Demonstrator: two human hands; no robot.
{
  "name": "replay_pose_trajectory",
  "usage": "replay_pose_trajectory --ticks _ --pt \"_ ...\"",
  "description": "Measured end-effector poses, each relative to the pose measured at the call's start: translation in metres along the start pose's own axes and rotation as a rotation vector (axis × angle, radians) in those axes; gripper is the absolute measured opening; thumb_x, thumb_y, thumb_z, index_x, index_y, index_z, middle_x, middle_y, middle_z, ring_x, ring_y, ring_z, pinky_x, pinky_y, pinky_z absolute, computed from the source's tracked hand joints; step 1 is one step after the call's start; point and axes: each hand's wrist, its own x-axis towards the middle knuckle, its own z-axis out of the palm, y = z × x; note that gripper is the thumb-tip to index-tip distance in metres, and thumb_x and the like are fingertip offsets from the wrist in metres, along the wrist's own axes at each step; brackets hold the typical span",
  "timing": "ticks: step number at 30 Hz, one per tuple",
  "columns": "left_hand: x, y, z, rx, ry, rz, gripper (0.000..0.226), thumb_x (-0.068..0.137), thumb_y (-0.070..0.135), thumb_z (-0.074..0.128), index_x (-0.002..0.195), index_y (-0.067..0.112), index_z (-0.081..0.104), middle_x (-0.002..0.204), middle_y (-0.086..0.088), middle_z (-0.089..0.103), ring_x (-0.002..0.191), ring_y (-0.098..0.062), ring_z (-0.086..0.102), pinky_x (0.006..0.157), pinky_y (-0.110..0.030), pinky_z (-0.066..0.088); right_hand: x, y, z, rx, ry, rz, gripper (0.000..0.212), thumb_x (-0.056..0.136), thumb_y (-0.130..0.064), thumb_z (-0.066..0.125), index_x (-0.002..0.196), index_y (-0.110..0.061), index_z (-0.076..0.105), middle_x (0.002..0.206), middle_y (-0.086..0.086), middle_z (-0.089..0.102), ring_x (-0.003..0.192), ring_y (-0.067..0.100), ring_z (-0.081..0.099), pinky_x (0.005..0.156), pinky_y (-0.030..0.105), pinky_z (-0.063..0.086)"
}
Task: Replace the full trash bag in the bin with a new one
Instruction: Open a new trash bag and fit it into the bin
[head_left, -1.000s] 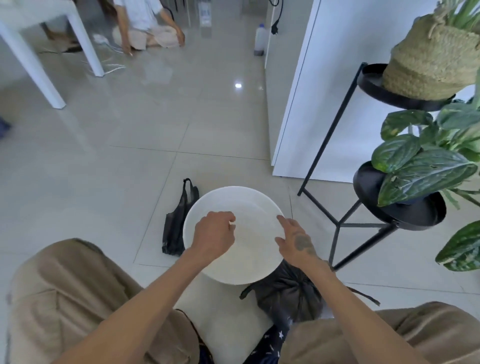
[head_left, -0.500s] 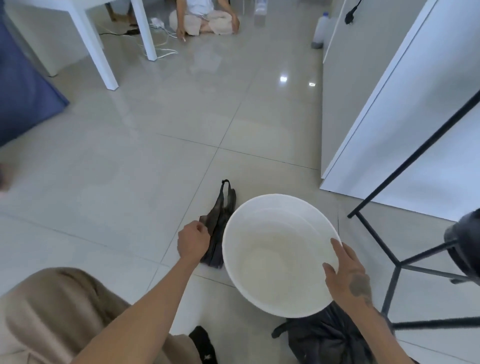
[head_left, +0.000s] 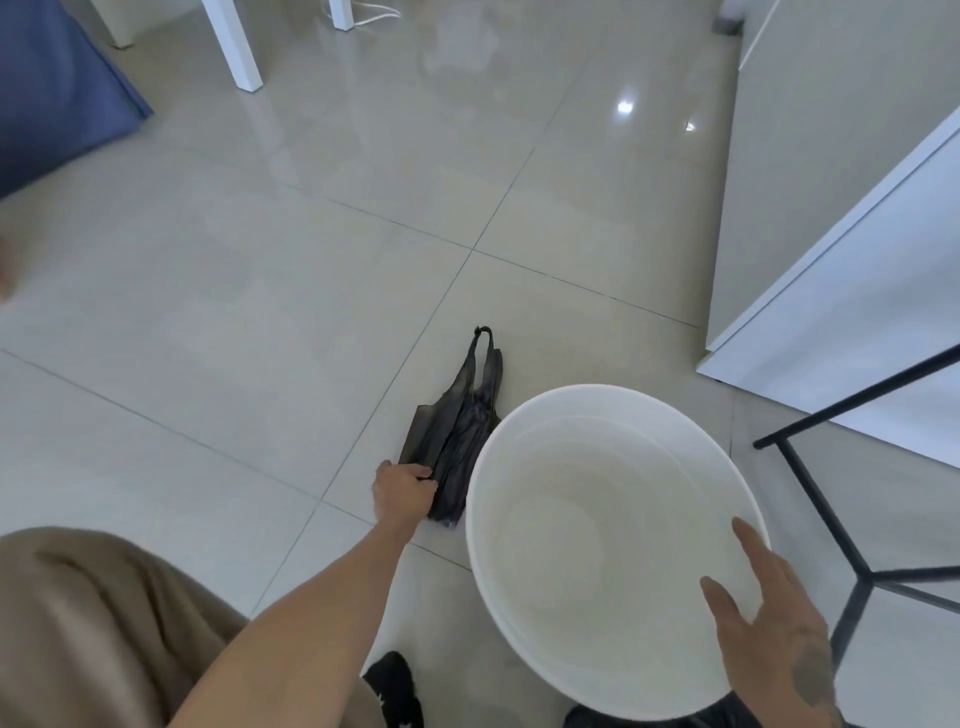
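A round white bin (head_left: 524, 441) stands on the tiled floor with nothing inside it. Just left of it lies a folded black trash bag (head_left: 457, 431), flat, its handles pointing away from me. My left hand (head_left: 402, 493) grips the near end of that bag. My right hand (head_left: 763, 618) rests on the bin's near right rim, fingers straight and spread. A dark full trash bag (head_left: 587, 719) shows as a sliver at the bottom edge, below the bin.
A black metal stand's legs (head_left: 810, 483) sit close to the right of the bin. A white cabinet (head_left: 852, 249) rises behind it. White table legs (head_left: 234, 47) and a blue cushion (head_left: 57, 88) are at the far left. My knees fill the lower left.
My left hand left the bin, reached left and took hold of the folded black bag. The view swung left and down, so the plants went out of sight. My right hand stayed at the rim.
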Motion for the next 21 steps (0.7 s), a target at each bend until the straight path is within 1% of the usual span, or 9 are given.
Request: replay_pose_trajectory --ticks 2,4,7,10,13,15,17,19,21 --pt "-0.002 0.0 0.0 -0.056 -0.013 -0.018 0.029 0.082 -0.005 0.064 0.105 0.004 0.079 0.113 -0.012 0.073 0.093 -0.023 0.066 0.069 -0.026 0.052 -0.001 -0.002 0.0 0.024 0.001 0.002 0.065 0.091 -0.011 0.067 0.148 -0.032 0.042 0.139 0.012 0.053 0.121 0.04 0.052 0.106 0.054 0.039" --pt "-0.006 0.004 -0.002 -0.039 -0.038 -0.019 0.034 0.082 -0.009 0.055 0.099 0.005 0.08 0.103 -0.008 0.076 0.085 -0.021 0.064 0.069 -0.027 0.053 -0.003 -0.002 0.0 0.041 -0.004 -0.004 0.066 0.09 -0.009 0.067 0.147 -0.032 0.043 0.139 0.014 0.054 0.122 0.04 0.052 0.106 0.054 0.039" --pt "-0.012 0.013 -0.009 -0.028 -0.106 -0.067 0.033 0.087 -0.005 0.05 0.093 0.007 0.08 0.08 -0.002 0.065 0.071 -0.018 0.058 0.07 -0.028 0.054 -0.003 0.002 -0.001 0.061 -0.037 0.002 0.067 0.091 -0.01 0.067 0.148 -0.035 0.042 0.145 0.012 0.05 0.124 0.038 0.052 0.105 0.052 0.041" --pt "-0.022 0.027 -0.026 -0.007 -0.126 -0.128 0.02 0.088 0.002 0.053 0.087 0.009 0.072 0.069 0.001 0.054 0.06 -0.014 0.05 0.068 -0.031 0.053 -0.001 0.005 -0.002 0.076 -0.078 0.01 0.072 0.091 -0.007 0.065 0.15 -0.038 0.037 0.15 0.01 0.045 0.131 0.037 0.047 0.109 0.052 0.04" --pt "-0.04 0.048 -0.052 0.053 -0.066 -0.014 0.025 0.082 -0.003 0.046 0.065 0.014 0.055 0.062 0.002 0.047 0.055 -0.013 0.043 0.059 -0.025 0.041 -0.003 0.006 -0.006 0.084 -0.138 -0.012 0.081 0.087 0.004 0.059 0.152 -0.036 0.032 0.15 0.008 0.044 0.13 0.034 0.046 0.107 0.048 0.041" --pt "-0.06 0.068 -0.074 0.065 0.026 0.064 0.032 0.077 -0.006 0.047 0.055 0.017 0.046 0.063 -0.001 0.05 0.062 -0.021 0.05 0.055 -0.027 0.043 -0.009 0.006 -0.009 0.084 -0.167 -0.012 0.086 0.084 0.008 0.055 0.154 -0.036 0.029 0.152 0.007 0.042 0.131 0.034 0.044 0.107 0.047 0.041" --pt "-0.081 0.087 -0.094 0.059 0.103 0.145 0.032 0.079 -0.006 0.052 0.064 0.022 0.056 0.074 -0.003 0.058 0.078 -0.027 0.058 0.07 -0.037 0.057 -0.013 0.008 -0.006 0.084 -0.186 -0.024 0.087 0.084 0.007 0.054 0.155 -0.034 0.026 0.154 0.007 0.039 0.135 0.034 0.041 0.111 0.048 0.038" --pt "-0.104 0.105 -0.112 0.013 0.152 0.245 0.037 0.08 -0.008 0.053 0.099 0.015 0.075 0.101 -0.012 0.07 0.095 -0.032 0.065 0.084 -0.044 0.06 -0.019 0.011 -0.005 0.085 -0.197 -0.042 0.085 0.085 0.005 0.054 0.155 -0.032 0.023 0.156 0.007 0.036 0.139 0.034 0.037 0.114 0.049 0.035" --pt "-0.13 0.123 -0.126 -0.048 0.195 0.337 0.055 0.08 -0.014 0.05 0.124 0.009 0.071 0.117 -0.016 0.071 0.103 -0.033 0.066 0.087 -0.039 0.058 -0.025 0.012 -0.003 0.067 -0.212 -0.06 0.083 0.087 0.002 0.054 0.156 -0.031 0.021 0.158 0.005 0.034 0.141 0.032 0.034 0.114 0.049 0.034"
